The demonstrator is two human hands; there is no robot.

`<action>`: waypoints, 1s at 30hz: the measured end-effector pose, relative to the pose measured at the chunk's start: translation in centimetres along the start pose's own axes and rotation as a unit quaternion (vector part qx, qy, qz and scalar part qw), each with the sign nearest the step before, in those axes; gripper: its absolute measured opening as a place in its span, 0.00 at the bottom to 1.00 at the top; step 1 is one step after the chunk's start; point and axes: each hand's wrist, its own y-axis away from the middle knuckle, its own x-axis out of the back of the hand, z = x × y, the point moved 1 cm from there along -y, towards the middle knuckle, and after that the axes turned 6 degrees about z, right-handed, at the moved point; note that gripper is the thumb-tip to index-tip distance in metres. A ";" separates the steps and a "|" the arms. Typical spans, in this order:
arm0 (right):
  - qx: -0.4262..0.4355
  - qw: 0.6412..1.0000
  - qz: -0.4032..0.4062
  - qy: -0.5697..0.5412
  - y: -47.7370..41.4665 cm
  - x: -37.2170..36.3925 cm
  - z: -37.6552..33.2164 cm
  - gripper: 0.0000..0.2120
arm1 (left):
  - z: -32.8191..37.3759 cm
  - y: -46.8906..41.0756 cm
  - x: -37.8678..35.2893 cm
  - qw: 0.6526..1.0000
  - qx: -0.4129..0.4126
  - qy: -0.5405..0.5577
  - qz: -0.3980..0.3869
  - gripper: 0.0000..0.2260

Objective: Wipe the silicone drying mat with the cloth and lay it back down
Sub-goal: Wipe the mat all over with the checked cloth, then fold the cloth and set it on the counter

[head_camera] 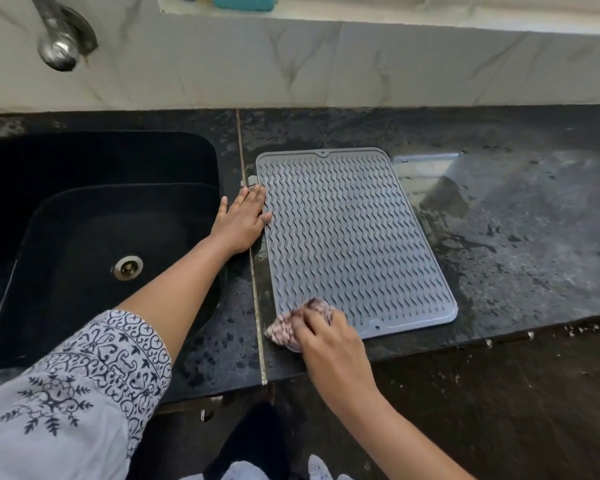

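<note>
My right hand is bunched around a crumpled striped cloth, fingers curled over it and pinching it into a wad, pressing it down at the near left corner of the grey silicone drying mat. Part of the cloth spills off the mat's edge onto the black granite counter just to the left of my knuckles.

The mat lies flat on the counter, stretching away from that hand toward the wall, its wavy raised ridges running along its length and a small notch at both the far and near rims.

My left hand rests palm down, fingers spread flat and holding nothing, on the counter beside the mat's left edge, further from me than the cloth. Its fingertips just overlap the mat's raised rim. My left forearm crosses over the corner of the black sink, which sits to the left of that hand, with its metal drain below my arm. A patterned white sleeve covers my upper arm.

Beyond both hands, a chrome tap juts out from the marble backsplash above the sink. To the right of the mat the counter shines with a wet sheen.
</note>
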 end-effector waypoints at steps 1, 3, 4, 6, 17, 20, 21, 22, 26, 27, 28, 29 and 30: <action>0.006 0.999 -0.042 -0.001 0.4 0.7 0.1 0.15 | 0.0 0.0 0.0 1.000 -0.001 0.005 0.005 0.26; 0.000 0.990 -0.133 -0.044 -1.1 2.3 1.2 0.11 | -0.1 -0.4 0.2 1.000 -0.007 0.001 0.026 0.26; -0.023 0.984 -0.151 -0.096 -2.6 3.5 1.6 0.10 | -0.2 -0.7 0.4 0.999 -0.015 -0.011 0.046 0.25; -0.078 0.976 -0.109 -0.170 -7.7 5.1 2.2 0.06 | -0.5 -2.0 1.2 0.994 -0.029 -0.018 0.107 0.20; -0.018 0.997 0.068 0.037 -26.5 -1.1 4.5 0.13 | -2.3 -6.2 1.4 0.997 0.023 -0.024 0.065 0.23; -0.004 1.000 0.025 0.007 -21.3 0.3 4.1 0.14 | -2.1 -6.4 1.8 0.996 0.010 -0.064 0.063 0.23; 0.006 1.000 0.011 0.009 -19.3 1.0 3.6 0.15 | -2.1 -6.5 1.9 0.995 0.006 -0.074 0.061 0.23; 0.012 1.000 0.000 0.003 -17.6 1.6 3.2 0.16 | -2.0 -6.4 2.0 0.995 0.003 -0.081 0.058 0.23; -0.004 0.998 -0.037 -0.047 -15.8 2.2 3.8 0.14 | -1.4 -6.3 2.4 0.993 0.013 -0.106 0.045 0.24; -0.026 0.996 -0.027 -0.082 -15.7 2.2 4.5 0.14 | -1.0 -6.2 2.6 0.992 0.011 -0.117 0.055 0.24; -0.049 0.992 0.000 -0.119 -15.5 2.2 5.3 0.14 | -0.3 -6.1 2.8 0.990 0.004 -0.118 0.081 0.24; -0.057 0.987 0.040 -0.147 -15.4 2.3 6.2 0.15 | 0.5 -5.8 2.9 0.988 -0.005 -0.101 0.115 0.23; -0.045 0.982 0.084 -0.164 -15.3 2.4 7.2 0.16 | 1.6 -5.3 3.1 0.987 -0.012 -0.056 0.149 0.22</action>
